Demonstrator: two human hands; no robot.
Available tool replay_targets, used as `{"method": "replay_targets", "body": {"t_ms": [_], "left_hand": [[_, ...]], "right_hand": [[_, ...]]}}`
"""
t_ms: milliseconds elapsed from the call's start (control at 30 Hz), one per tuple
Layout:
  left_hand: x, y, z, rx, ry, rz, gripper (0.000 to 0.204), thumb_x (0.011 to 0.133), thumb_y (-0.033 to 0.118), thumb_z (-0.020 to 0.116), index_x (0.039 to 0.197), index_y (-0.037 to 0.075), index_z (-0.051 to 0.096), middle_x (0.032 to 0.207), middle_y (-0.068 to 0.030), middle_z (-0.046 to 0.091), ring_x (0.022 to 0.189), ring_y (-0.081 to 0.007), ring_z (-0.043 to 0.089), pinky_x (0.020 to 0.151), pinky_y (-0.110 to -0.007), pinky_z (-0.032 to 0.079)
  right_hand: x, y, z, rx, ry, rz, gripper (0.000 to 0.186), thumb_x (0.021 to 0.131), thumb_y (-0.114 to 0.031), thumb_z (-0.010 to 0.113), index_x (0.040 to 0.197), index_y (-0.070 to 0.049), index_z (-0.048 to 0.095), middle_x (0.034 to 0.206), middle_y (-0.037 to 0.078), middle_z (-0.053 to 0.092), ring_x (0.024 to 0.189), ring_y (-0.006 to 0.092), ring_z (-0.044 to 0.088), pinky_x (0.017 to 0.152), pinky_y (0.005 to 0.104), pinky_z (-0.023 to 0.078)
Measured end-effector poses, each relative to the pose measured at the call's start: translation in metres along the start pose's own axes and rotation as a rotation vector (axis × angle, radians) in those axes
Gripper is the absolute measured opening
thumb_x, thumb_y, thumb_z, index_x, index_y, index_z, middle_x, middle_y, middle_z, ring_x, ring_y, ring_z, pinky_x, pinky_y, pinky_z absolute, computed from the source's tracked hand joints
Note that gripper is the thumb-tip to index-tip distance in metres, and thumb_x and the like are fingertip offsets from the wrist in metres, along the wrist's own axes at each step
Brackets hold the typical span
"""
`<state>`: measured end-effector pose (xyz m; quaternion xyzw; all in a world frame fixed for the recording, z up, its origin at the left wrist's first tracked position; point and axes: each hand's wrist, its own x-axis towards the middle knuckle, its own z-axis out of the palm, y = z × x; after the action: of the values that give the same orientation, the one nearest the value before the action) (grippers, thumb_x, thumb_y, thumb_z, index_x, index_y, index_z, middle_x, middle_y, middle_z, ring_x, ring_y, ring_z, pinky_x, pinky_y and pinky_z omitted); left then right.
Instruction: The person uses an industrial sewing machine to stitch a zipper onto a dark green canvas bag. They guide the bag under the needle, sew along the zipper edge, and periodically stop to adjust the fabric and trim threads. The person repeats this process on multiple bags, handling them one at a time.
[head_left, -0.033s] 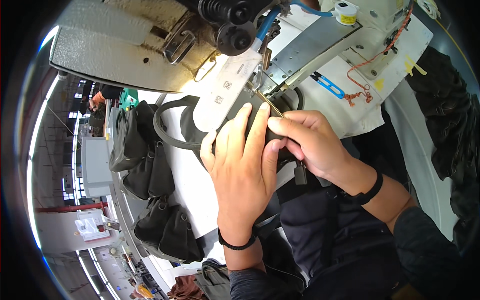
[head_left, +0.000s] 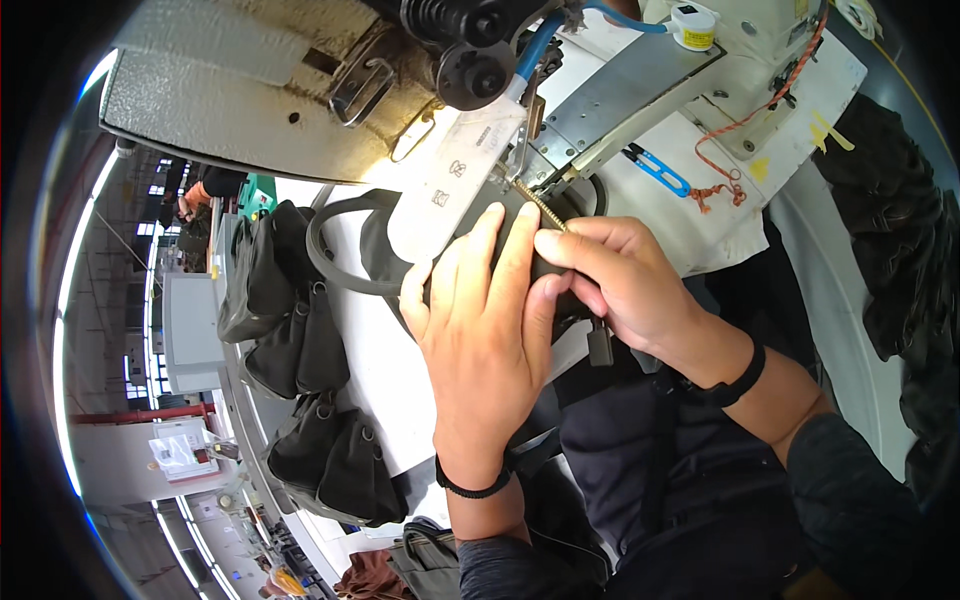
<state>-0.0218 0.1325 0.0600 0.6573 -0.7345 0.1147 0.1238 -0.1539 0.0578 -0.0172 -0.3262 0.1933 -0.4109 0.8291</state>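
Observation:
A dark bag piece [head_left: 376, 245] with a looped handle [head_left: 318, 250] lies under the sewing machine [head_left: 220, 100]. A brass-toothed zipper [head_left: 542, 208] on it runs up to the machine's presser foot. My left hand [head_left: 482, 320] rests on the fabric with fingers stretched out, its fingertips just left of the zipper. On the other side my right hand [head_left: 645, 285] pinches the bag's edge at the zipper, thumb on top and the other fingers partly hidden. A small dark tab [head_left: 600, 348] hangs below that hand. A white plate [head_left: 430, 205] covers part of the bag.
Several dark bags [head_left: 320, 455] are lined up on the left of the table. Blue thread snips [head_left: 660, 172] and an orange cord [head_left: 700, 150] lie at the right by the machine base. Dark material [head_left: 880, 200] is heaped at the far right.

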Motion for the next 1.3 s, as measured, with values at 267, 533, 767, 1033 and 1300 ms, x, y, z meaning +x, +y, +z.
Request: {"method": "replay_targets", "body": {"t_ms": [267, 533, 767, 1033, 1300], "left_hand": [[0.011, -0.019, 0.017, -0.084, 0.153, 0.024, 0.038, 0.096, 0.026, 0.072, 0.129, 0.007, 0.071, 0.126, -0.0107, 0.073, 0.12, -0.0259, 0.065, 0.115, -0.047, 0.032], [0.005, -0.026, 0.026, -0.15, 0.259, 0.006, 0.031, 0.093, 0.02, 0.073, 0.119, 0.004, 0.07, 0.115, -0.0099, 0.073, 0.112, -0.0278, 0.067, 0.117, -0.054, 0.036], [-0.025, 0.027, 0.063, -0.207, 0.382, -0.308, 0.074, 0.078, 0.009, 0.079, 0.146, 0.005, 0.051, 0.151, -0.0152, 0.052, 0.138, -0.0349, 0.05, 0.116, -0.053, 0.036], [-0.004, 0.017, 0.08, -0.217, 0.597, -0.304, 0.053, 0.076, 0.004, 0.075, 0.127, 0.009, 0.061, 0.134, -0.0089, 0.064, 0.121, -0.0307, 0.059, 0.097, -0.042, 0.044], [0.0, 0.011, 0.079, -0.188, 0.675, -0.236, 0.032, 0.082, 0.004, 0.078, 0.113, 0.012, 0.071, 0.118, -0.0027, 0.073, 0.109, -0.0238, 0.066, 0.093, -0.038, 0.046]], "right_hand": [[0.027, 0.002, 0.002, -0.019, -0.014, -0.03, 0.027, 0.102, -0.02, 0.068, 0.084, -0.001, 0.072, 0.074, 0.002, 0.065, 0.054, 0.0015, 0.045, 0.048, 0.0203, 0.033], [0.036, -0.001, 0.01, -0.144, 0.032, -0.061, 0.026, 0.101, -0.018, 0.069, 0.08, -0.002, 0.071, 0.065, -0.003, 0.06, 0.052, 0.0022, 0.044, 0.05, 0.021, 0.033], [0.032, -0.013, 0.009, -0.318, 0.049, 0.004, 0.025, 0.102, -0.021, 0.068, 0.081, -0.007, 0.068, 0.068, -0.004, 0.058, 0.053, 0.0028, 0.042, 0.055, 0.0218, 0.035], [0.023, -0.022, 0.01, -0.584, -0.009, -0.154, 0.023, 0.104, -0.02, 0.066, 0.09, -0.003, 0.072, 0.077, -0.002, 0.064, 0.074, 0.0057, 0.058, 0.072, 0.0228, 0.046], [0.016, -0.022, -0.01, -0.557, -0.044, -0.152, 0.021, 0.103, -0.019, 0.067, 0.093, -0.001, 0.073, 0.074, -0.003, 0.064, 0.068, 0.0013, 0.053, 0.059, 0.0204, 0.04]]}}
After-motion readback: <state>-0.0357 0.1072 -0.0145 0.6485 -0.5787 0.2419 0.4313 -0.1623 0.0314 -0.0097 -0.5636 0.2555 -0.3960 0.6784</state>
